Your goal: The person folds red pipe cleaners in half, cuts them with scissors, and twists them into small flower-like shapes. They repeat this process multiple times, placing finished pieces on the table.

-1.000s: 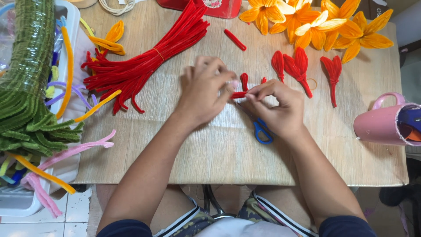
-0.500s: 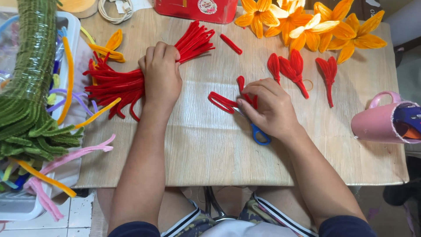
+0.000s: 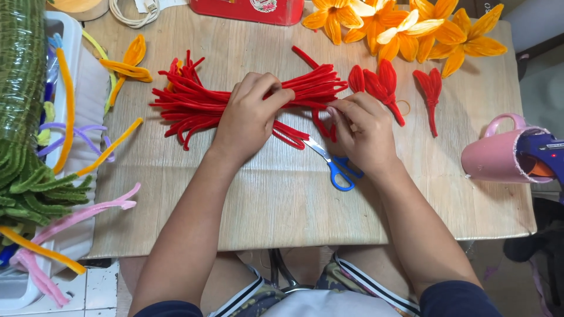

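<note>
Since a moment earlier, both hands had shifted: my left hand (image 3: 249, 114) closed over the bundle of red pipe cleaners (image 3: 194, 105) at the bench (image 3: 282, 205) middle, and my right hand (image 3: 361, 132) pinched a bent red pipe cleaner (image 3: 322, 124) beside it (fingers curled). Blue-handled scissors (image 3: 335, 167) lay partly under that hand.

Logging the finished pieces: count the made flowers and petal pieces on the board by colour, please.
Orange flowers: 4, overlapping, count approximate
Red petal pieces: 2
Orange petal piece: 1
Total: 7
</note>
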